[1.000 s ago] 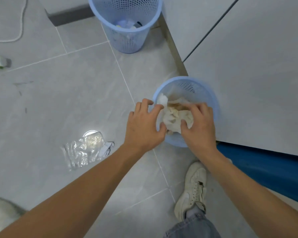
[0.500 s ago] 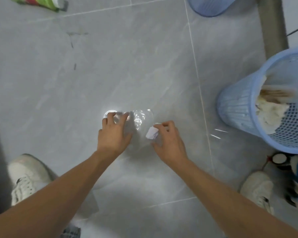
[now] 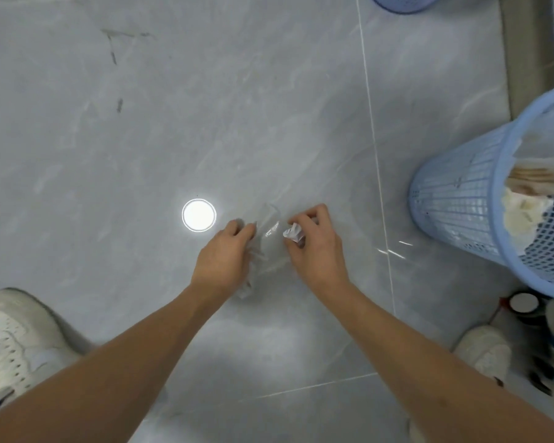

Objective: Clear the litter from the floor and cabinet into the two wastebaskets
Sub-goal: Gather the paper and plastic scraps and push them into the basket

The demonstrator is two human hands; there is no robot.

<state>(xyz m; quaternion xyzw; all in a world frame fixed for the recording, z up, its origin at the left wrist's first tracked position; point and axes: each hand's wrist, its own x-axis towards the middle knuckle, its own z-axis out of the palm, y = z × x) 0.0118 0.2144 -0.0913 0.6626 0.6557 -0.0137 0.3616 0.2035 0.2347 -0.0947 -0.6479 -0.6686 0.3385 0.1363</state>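
Observation:
A crumpled clear plastic wrapper (image 3: 269, 230) is stretched between my two hands just above the grey tiled floor. My left hand (image 3: 226, 259) pinches its left side. My right hand (image 3: 315, 247) grips its right side together with a small white scrap of paper (image 3: 293, 233). A light blue mesh wastebasket (image 3: 461, 199) stands at the right, holding crumpled stained paper (image 3: 522, 212). The bottom of a second blue wastebasket (image 3: 403, 3) shows at the top edge.
A bright round light reflection (image 3: 199, 215) lies on the floor left of my hands. My white shoes are at the lower left (image 3: 10, 343) and lower right (image 3: 485, 350). A grey cabinet plinth (image 3: 528, 52) runs along the upper right. Dark objects (image 3: 525, 306) sit beside the wastebasket.
A second ago both hands pressed paper into the right wastebasket. They then moved left to the floor wrapper, and now it is gathered tighter and lifted slightly between them.

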